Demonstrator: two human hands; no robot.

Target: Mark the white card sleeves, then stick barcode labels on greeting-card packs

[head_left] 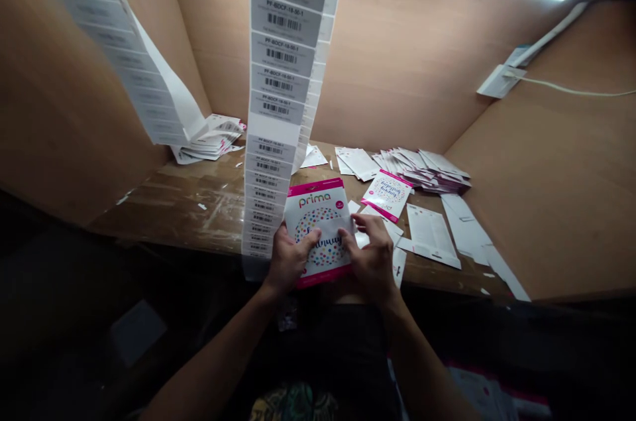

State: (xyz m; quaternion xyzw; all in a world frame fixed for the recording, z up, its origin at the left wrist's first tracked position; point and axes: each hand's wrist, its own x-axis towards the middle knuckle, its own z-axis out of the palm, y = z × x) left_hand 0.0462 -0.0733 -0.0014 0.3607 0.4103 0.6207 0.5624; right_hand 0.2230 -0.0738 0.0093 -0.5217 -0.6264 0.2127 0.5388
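Note:
A white and pink packet (322, 205) with "prima" across its top and a circle of coloured dots is held upright between both hands, above the table's front edge. My left hand (291, 254) grips its left side, thumb on the front. At the right side, my right hand (371, 252) has its thumb on the packet's front and its fingers curled at the edge. Just left of the packet hangs a long strip of barcode labels (278, 83). A similar packet (387, 194) lies on the table beyond my right hand.
Heaped white packets (422, 168) are at the back right, with flat white sleeves (432, 234) nearer. Another label strip (124, 43) hangs at the left over a packet stack (211, 142). Wooden panels (397, 43) enclose the table (199, 202); a white socket box (499, 79) is on the right.

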